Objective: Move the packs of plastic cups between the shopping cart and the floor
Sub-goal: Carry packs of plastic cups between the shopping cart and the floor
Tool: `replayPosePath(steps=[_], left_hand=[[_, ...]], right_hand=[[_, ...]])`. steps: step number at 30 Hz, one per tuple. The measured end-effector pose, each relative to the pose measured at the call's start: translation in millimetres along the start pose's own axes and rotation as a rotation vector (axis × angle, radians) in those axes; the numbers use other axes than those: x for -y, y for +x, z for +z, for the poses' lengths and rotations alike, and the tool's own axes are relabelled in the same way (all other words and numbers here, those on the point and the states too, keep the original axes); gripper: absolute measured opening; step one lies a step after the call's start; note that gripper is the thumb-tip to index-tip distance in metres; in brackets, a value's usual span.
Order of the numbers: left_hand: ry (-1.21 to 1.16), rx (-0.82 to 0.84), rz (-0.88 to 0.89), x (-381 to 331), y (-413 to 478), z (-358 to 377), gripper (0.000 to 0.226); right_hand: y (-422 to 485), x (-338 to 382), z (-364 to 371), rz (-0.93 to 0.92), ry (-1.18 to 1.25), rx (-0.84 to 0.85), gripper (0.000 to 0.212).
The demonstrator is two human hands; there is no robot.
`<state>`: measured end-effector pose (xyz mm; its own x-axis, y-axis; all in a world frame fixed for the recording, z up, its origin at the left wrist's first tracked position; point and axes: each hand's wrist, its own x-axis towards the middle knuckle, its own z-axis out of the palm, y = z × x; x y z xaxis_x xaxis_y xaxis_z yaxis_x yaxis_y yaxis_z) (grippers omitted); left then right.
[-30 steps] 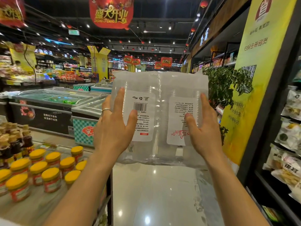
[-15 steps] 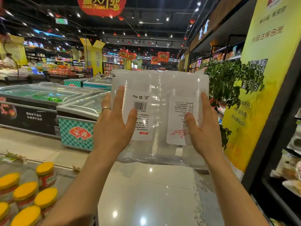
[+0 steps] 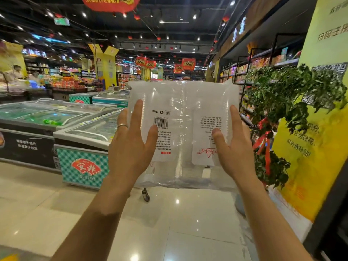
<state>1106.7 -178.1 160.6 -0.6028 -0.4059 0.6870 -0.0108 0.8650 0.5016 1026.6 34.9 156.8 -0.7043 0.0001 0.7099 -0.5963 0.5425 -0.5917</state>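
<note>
Jars with yellow lids that stood at lower left a second ago have slid out of sight. The freezers point(image 3: 84, 132) now sit further toward the middle, while the hands and packs point(image 3: 184, 102) keep the pose they had.

Head view: two clear packs of plastic cups are held side by side and upright in the air, well above the floor point(image 3: 169, 223), touching along their inner edges. The left hand point(image 3: 130, 147) grips the outer side of the one with the barcode label. Its thumb is pressed on the near face and its straight fingers run up the edge, one of them wearing a ring point(image 3: 122, 126). The right hand point(image 3: 233, 149) mirrors it on the other one, thumb on the white label and a straight finger up the outer edge. Whether more fingers lie behind the plastic I cannot tell.

Behind the packs, at left, the glass-topped freezers stand in rows on the pale tiled floor. At right, a plant point(image 3: 293, 91) tied with red ribbon stands just beside a yellow banner point(image 3: 320, 147). A red sign point(image 3: 111, 2) hangs from the dark ceiling overhead.
</note>
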Motion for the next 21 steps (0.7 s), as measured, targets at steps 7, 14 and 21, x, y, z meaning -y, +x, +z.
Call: replayPosePath(steps=[7,14,21], left_hand=[[0.023,0.013,-0.009,28,68,66,0.067],[0.049,0.013,-0.013,47,135,164,0.066],[0.073,0.005,-0.035,48,230,288,0.067]], right_hand=[[61,-42,64,0.0,0.029,0.011,0.064],[133,-114,131,0.004,0.067,0.013,0.066],[246,-212,203,0.004,0.078,0.036,0.066]])
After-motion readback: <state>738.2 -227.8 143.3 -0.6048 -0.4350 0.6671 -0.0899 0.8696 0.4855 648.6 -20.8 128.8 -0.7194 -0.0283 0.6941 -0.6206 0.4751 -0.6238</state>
